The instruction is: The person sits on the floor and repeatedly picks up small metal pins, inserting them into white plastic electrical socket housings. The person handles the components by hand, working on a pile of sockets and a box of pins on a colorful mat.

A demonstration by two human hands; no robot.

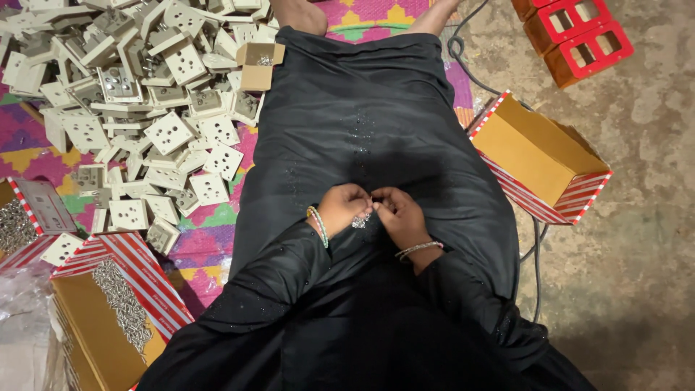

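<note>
My left hand point(343, 207) and my right hand point(400, 214) meet over my lap on the black garment point(362, 123). Both sets of fingers are curled around a small cluster of shiny metal parts point(360, 221) held between them. Bangles circle both wrists. A large heap of white plastic socket plates point(145, 94) lies on the mat to my left, well beyond either hand.
A small open carton of screws point(258, 64) sits by the heap. Near my left side, a striped cardboard box point(116, 304) holds silvery screws. An empty striped box point(539, 156) lies on the concrete to the right; red frames point(579, 36) and a cable point(463, 58) are farther off.
</note>
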